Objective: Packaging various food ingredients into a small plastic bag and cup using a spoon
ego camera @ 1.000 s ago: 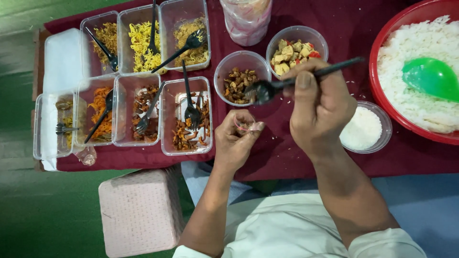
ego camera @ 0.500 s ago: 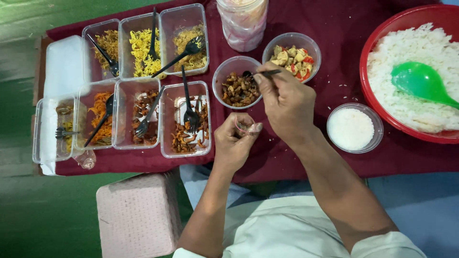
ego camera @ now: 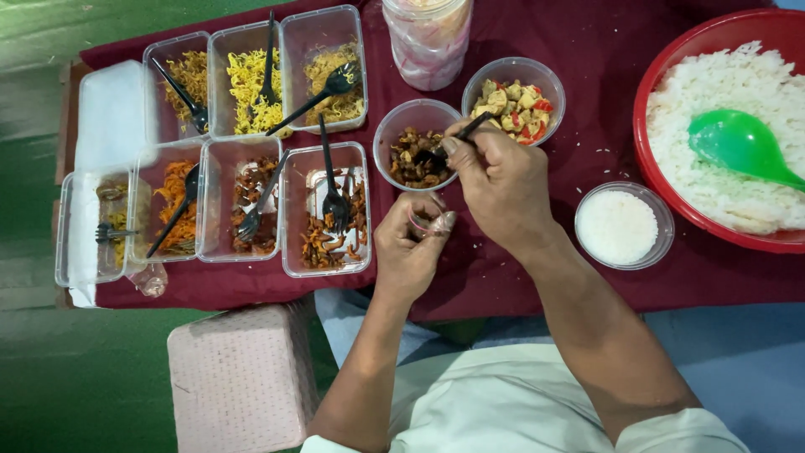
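My right hand grips a black plastic fork whose tines dip into a round clear bowl of brown chopped food. Just below that bowl my left hand pinches a small clear plastic bag with a bit of food in it. A second round bowl with pale cubes and red bits stands right behind the fork handle.
Several clear rectangular tubs of noodles and fried food, each with a black fork, fill the left of the maroon cloth. A red basin of rice with a green ladle sits right; a small rice bowl, a jar, a pink stool.
My right hand came down from a raised position with the fork and lowered its tines into the brown-food bowl. My left hand stayed in place with the bag.
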